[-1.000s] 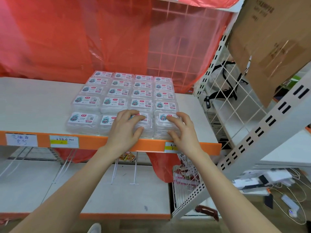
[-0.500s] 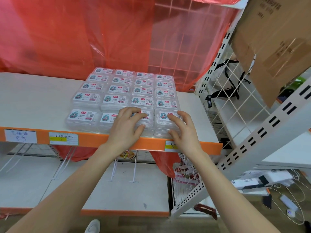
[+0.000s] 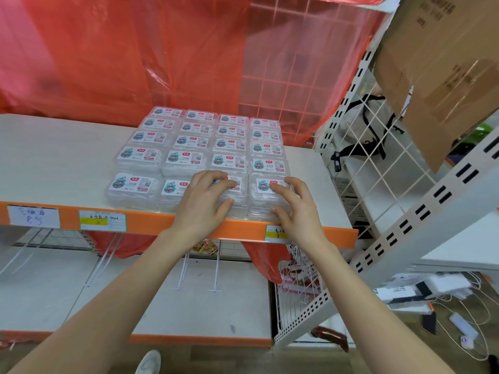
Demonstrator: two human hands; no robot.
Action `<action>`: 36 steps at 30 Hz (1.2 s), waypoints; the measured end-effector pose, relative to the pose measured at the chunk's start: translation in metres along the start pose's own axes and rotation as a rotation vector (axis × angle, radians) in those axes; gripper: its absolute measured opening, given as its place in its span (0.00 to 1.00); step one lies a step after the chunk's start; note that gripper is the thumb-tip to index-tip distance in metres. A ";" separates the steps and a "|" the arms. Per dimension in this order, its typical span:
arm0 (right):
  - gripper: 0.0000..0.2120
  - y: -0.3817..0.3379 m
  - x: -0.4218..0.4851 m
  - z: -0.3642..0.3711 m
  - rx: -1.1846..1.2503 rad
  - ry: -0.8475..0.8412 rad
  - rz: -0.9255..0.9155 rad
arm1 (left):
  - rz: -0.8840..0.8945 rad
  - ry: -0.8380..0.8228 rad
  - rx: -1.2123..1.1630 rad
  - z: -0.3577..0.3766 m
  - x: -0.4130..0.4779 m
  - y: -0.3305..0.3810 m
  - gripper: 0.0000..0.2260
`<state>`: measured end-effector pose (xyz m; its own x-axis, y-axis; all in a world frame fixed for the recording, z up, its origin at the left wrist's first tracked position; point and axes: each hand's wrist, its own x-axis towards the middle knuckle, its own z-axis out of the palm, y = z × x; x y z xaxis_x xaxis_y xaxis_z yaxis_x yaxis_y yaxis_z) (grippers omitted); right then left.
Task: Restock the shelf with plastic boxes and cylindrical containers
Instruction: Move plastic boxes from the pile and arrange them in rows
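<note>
Plastic boxes point(image 3: 194, 157) fill the shelf point(image 3: 54, 163) front. Left hand point(image 3: 202, 206) clasps the third front box point(image 3: 240, 198), right hand point(image 3: 299, 214) the end box point(image 3: 259, 203): fingers point(image 3: 213, 177) over lids, thumbs on front walls. Long axes follow the shelf edge.

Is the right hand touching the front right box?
Touching. In the head view, the right hand lays fingers on the front right box, thumb against its front.

Clear plastic boxes point(image 3: 129, 198) carry white labels point(image 3: 133, 183) with teal and red print, on a white shelf board point(image 3: 54, 157) edged orange, before translucent red plastic sheeting point(image 3: 108, 49).
</note>
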<state>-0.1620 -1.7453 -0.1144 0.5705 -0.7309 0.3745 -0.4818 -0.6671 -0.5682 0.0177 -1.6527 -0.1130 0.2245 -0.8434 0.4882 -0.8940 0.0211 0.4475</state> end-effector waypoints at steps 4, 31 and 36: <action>0.22 0.002 0.001 0.002 -0.009 -0.001 -0.019 | 0.005 -0.001 -0.002 0.000 0.000 0.000 0.14; 0.21 -0.003 -0.003 0.005 -0.104 0.044 -0.040 | -0.014 0.052 0.126 0.003 -0.030 0.010 0.20; 0.19 -0.009 -0.001 0.007 -0.155 0.075 -0.009 | 0.008 0.029 0.154 0.003 -0.028 0.011 0.20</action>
<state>-0.1538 -1.7375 -0.1145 0.5272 -0.7296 0.4357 -0.5771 -0.6837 -0.4466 0.0003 -1.6303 -0.1243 0.2259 -0.8277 0.5137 -0.9442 -0.0562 0.3246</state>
